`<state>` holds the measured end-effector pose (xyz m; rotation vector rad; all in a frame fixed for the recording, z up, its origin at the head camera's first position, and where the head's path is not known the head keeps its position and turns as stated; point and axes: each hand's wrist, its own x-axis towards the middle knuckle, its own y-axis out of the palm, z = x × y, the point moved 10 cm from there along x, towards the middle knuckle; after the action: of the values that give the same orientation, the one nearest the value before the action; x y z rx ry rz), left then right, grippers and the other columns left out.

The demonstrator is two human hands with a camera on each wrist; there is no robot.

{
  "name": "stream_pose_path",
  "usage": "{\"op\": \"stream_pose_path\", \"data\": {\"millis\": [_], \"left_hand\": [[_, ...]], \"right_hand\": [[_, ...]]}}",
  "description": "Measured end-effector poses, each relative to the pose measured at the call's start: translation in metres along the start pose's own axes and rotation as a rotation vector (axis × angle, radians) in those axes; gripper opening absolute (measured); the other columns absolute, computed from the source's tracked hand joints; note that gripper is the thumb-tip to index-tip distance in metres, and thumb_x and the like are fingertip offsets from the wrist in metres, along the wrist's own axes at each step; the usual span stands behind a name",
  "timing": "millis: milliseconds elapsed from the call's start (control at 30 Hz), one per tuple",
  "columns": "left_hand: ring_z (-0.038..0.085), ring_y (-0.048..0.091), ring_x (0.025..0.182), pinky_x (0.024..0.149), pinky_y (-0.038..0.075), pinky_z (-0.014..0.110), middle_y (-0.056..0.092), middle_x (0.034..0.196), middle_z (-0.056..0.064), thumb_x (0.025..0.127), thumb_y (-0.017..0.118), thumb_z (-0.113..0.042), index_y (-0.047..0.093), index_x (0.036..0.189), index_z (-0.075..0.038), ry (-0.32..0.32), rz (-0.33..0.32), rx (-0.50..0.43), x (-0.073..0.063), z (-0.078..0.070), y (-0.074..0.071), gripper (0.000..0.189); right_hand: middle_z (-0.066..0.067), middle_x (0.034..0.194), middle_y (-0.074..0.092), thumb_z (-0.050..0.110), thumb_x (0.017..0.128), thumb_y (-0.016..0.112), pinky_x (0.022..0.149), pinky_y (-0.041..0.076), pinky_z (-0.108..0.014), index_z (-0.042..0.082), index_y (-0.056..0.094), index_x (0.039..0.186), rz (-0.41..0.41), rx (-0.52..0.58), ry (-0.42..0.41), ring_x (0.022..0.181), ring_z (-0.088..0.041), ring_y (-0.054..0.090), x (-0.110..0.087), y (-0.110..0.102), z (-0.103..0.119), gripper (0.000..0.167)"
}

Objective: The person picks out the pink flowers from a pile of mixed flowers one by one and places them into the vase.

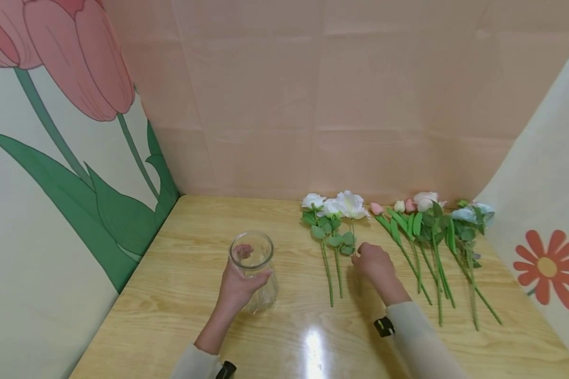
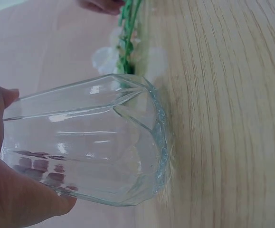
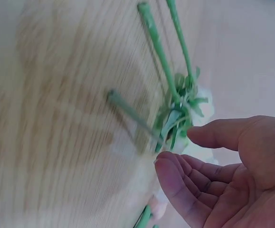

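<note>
Fingers (image 2: 44, 206) round faceted vase (image 2: 92, 137) (clear glass)

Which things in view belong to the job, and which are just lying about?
Likely in the job:
glass vase, held by the left hand
large white flower, at the right hand

Apparently just lying about:
two other white flowers
pink flowers
blue flowers

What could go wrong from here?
The right hand has thumb and forefinger apart near the ruffled white flower's stem, so a pinch might miss. The leafy white flower lies close beside it, so its leaves could get dragged along. The glass vase looks smooth and might slip in the left hand.
</note>
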<state>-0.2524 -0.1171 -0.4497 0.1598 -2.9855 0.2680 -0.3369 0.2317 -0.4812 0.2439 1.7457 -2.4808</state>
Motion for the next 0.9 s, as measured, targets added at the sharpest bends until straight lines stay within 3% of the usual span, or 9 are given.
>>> {"op": "stream_pose_path", "data": {"millis": [100,333,700,900], "left_hand": [[0.039,0.046,0.135,0.109,0.039,0.062,0.051,0.142,0.020,0.074,0.088,-0.014,0.047,0.132,-0.009,0.006,-0.001,-0.007,0.000,0.002,0.002,0.072],[0.041,0.047,0.134,0.109,0.040,0.062,0.052,0.142,0.019,0.073,0.089,-0.018,0.047,0.132,-0.011,-0.003,0.000,-0.005,0.000,0.002,0.004,0.073],[0.044,0.047,0.133,0.108,0.040,0.062,0.052,0.141,0.022,0.074,0.089,-0.015,0.047,0.132,-0.008,0.008,0.013,-0.025,0.000,-0.001,0.010,0.072],[0.042,0.047,0.133,0.107,0.040,0.063,0.051,0.142,0.021,0.075,0.088,-0.016,0.047,0.133,-0.007,0.009,0.025,-0.008,-0.001,-0.002,0.011,0.072]], "right_hand": [[-0.033,0.122,0.063,0.020,0.099,0.057,0.082,0.055,-0.056,-0.012,0.058,0.125,-0.006,-0.005,0.009,0.104,-0.049,0.063,0.000,-0.003,-0.011,0.041],[-0.034,0.113,0.063,0.016,0.096,0.057,0.079,0.054,-0.055,-0.016,0.056,0.119,-0.024,-0.029,-0.017,0.097,-0.048,0.064,0.001,-0.010,-0.032,0.039],[-0.036,0.114,0.062,0.015,0.094,0.056,0.080,0.053,-0.055,-0.018,0.053,0.121,-0.023,-0.023,0.005,0.098,-0.048,0.062,0.002,-0.021,-0.063,0.043],[-0.028,0.093,0.062,0.012,0.093,0.055,0.068,0.050,-0.049,-0.016,0.057,0.108,-0.014,-0.032,-0.003,0.078,-0.037,0.059,0.000,-0.029,-0.073,0.031]]}}
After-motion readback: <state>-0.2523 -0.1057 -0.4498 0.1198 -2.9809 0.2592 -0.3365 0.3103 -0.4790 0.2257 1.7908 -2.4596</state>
